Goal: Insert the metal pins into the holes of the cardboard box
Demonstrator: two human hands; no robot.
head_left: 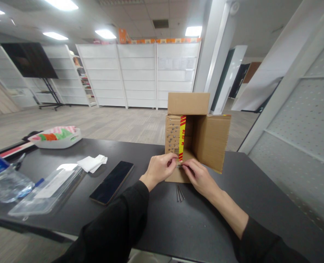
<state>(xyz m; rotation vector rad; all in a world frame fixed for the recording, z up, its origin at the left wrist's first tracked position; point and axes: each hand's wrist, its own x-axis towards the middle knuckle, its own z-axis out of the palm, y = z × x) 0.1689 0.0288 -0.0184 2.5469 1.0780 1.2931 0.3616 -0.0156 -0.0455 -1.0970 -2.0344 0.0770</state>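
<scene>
You have both hands working at the front of the open cardboard box (pixel 214 144), just above its lower flap (pixel 175 178). Your left hand (pixel 160 168) has thumb and fingers drawn nearly together; your right hand (pixel 201 178) is in a narrow pinch. A small metallic piece (pixel 179 166) shows between their fingertips, but you can't tell from here which hand grips it. Grey round spots (pixel 172 135) dot the box's left front panel, and thin metal pins (pixel 179 193) lie on the desk (pixel 162 223) nearer you than the box. This looks like a fine handling step; any next move would call for a steady, light pinch.
</scene>
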